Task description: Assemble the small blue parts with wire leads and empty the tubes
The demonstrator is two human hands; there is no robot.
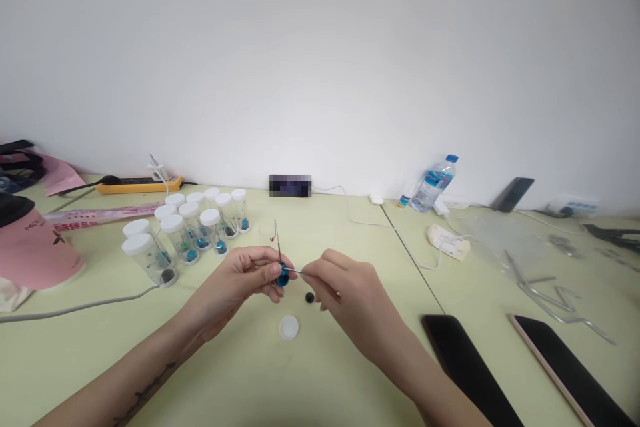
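Note:
My left hand (257,272) pinches a small shiny blue metal part (283,275) between thumb and fingers. A thin metal rod (279,250) rises from beside that part. In the fingertips of my right hand (345,283) is a thin metal pin (295,271), pointing left, its tip at the blue part. Whether it sits in a hole I cannot tell. A small round black piece (310,297) lies on the table under my right fingers. Nearer to me rests a white round cap (289,327). Behind my left hand is a small red bit (273,239).
Several clear white-capped vials (190,233) with small blue or dark parts stand at left, near a pink cup (43,240) and a yellow power strip (140,185). A water bottle (434,183), cables, bent metal rods (550,293) and dark phones (465,360) occupy the right.

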